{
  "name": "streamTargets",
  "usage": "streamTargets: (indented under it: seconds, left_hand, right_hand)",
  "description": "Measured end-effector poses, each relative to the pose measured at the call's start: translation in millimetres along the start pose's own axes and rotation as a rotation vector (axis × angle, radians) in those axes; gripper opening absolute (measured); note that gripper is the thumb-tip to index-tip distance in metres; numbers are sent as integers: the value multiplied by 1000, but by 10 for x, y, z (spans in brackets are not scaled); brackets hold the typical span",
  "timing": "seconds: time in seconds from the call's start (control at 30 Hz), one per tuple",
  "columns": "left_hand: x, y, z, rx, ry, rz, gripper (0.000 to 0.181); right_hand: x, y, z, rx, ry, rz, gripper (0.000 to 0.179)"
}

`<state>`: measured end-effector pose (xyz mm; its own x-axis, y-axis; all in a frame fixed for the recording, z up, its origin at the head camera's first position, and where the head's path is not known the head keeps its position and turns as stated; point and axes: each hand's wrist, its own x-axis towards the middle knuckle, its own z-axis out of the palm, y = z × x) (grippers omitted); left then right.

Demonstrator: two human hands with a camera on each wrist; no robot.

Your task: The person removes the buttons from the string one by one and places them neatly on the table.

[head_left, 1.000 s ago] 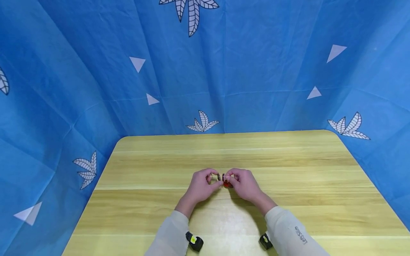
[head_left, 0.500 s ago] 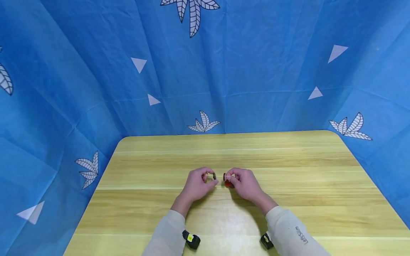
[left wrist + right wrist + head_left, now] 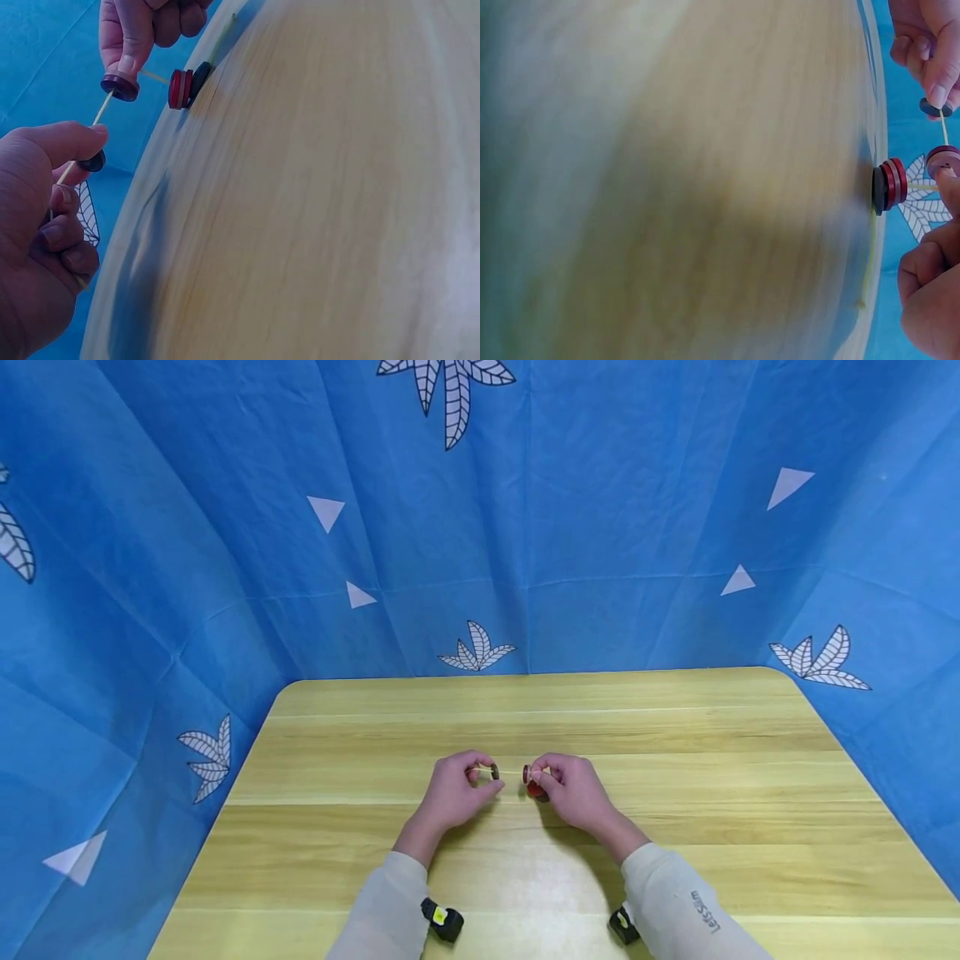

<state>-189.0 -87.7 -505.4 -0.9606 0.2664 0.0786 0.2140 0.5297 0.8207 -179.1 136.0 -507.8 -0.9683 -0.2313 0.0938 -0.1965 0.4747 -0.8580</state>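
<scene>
A thin yellow cord [image 3: 103, 109] runs between my two hands, with small round discs threaded on it. My left hand [image 3: 456, 789] pinches a dark disc [image 3: 93, 161] between thumb and forefinger, the cord passing through it and back into the curled fingers. Opposite, my right hand [image 3: 572, 789] holds a dark red disc [image 3: 943, 156] at its fingertips. Below the right hand, a stack of red discs [image 3: 895, 184] sits on the cord against another dark disc [image 3: 878, 191], close at the tabletop. The cord's loose tail [image 3: 223, 39] trails beyond that stack.
Under both hands lies a wood-grain table [image 3: 637, 727] with rounded far corners. A blue cloth [image 3: 600, 527] with leaf and triangle prints hangs behind and at the sides. Black wrist cameras [image 3: 444, 922] are worn at both sleeves.
My left hand has moved left with the dark disc, widening the gap to the red disc and baring more cord. My right hand has stayed almost in place.
</scene>
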Motion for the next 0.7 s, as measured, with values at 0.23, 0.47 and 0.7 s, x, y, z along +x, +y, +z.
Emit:
streamTargets:
  seconds: [0.23, 0.47, 0.7]
  left_hand:
    - [1, -39, -41, 7, 7, -27, 27]
    - [4, -53, -96, 17, 32, -22, 24]
    - [-14, -103, -146, 23, 50, -50, 23]
  right_hand:
    - [1, -6, 0, 17, 5, -7, 15]
    - [28, 7, 0, 28, 18, -17, 14]
    - [22, 5, -2, 27, 29, -7, 14]
